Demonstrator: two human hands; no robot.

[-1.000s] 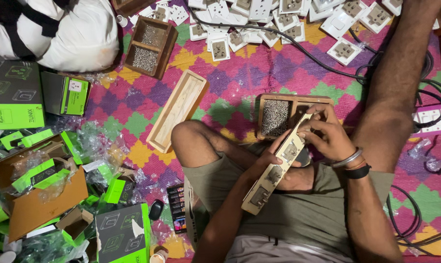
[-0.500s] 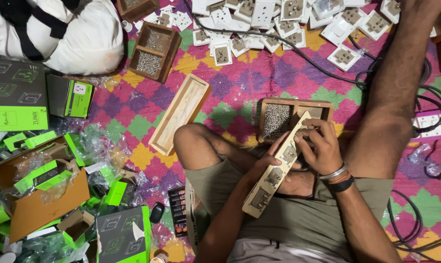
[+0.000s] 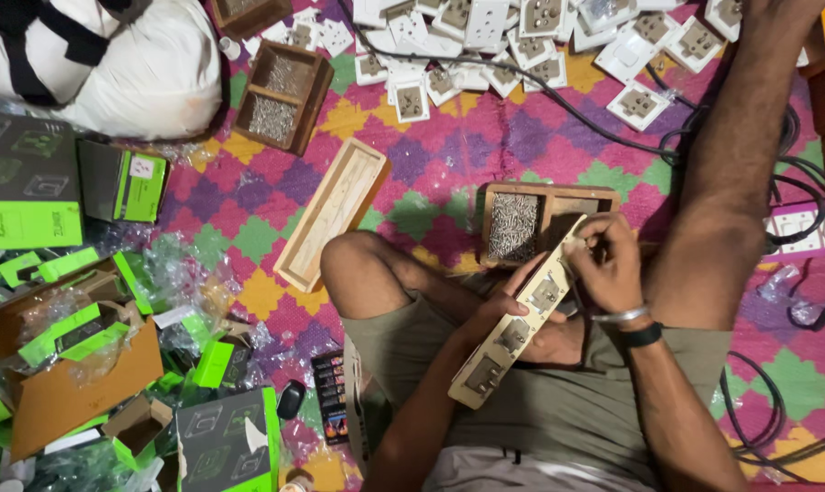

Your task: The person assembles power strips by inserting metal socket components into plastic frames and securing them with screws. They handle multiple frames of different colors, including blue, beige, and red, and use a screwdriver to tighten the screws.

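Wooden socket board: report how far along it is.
Done: the wooden socket board already carries three fitted modules. In hand: left hand steadies it over the lap, right hand works at its top end. Left: loose white sockets and an empty wooden casing wait on the mat.

Mat (image 3: 449,155) pink-purple-green-yellow checks; boxes (image 3: 30,182) bright green; sockets (image 3: 635,105) white; sack (image 3: 148,77) white.

Screw tray (image 3: 514,226) just beyond hands; bare mat (image 3: 430,173) between trays.
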